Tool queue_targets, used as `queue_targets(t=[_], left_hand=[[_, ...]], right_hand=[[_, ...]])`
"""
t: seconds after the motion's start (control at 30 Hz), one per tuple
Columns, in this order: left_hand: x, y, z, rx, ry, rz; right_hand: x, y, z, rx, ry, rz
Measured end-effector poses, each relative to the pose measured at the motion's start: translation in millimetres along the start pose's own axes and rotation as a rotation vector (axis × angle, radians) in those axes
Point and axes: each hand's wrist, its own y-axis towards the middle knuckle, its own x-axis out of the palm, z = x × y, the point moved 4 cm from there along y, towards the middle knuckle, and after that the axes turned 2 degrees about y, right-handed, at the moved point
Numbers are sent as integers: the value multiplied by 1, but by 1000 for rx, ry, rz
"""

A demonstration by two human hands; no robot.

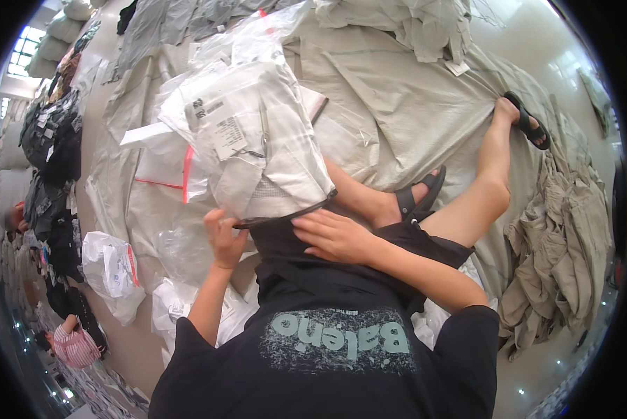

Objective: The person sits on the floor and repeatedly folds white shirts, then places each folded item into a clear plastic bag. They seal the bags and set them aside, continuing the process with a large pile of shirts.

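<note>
A folded pale beige garment (pixel 289 150), with a printed paper label (pixel 226 133) and a dark near edge, lies before me, its near end by my lap. It rests on a pile of clear plastic bags (pixel 268 45). At its near left corner is my left hand (pixel 226 237), fingers bent and apart from the thumb, touching the edge. My right hand (pixel 334 236) lies along the near right edge with fingers stretched out, palm down. What lies under its fingertips is partly hidden.
White and red-edged plastic bags (pixel 112 265) lie to the left. Khaki garments (pixel 557 251) are heaped at the right, grey ones (pixel 418 28) at the far side. A beige sheet (pixel 369 77) covers the floor under my legs. Another person (pixel 76 346) sits at the lower left.
</note>
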Motion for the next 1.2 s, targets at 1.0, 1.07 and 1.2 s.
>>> queue_targets(t=[1.0, 1.07, 1.2], left_hand=[[56, 365, -29, -864, -1201, -256], [100, 350, -52, -944, -1175, -350], [92, 346, 35, -176, -343, 175]], right_hand=[[-264, 79, 87, 435, 251, 707], [-259, 70, 93, 494, 251, 686], [-246, 40, 109, 535, 389, 657]])
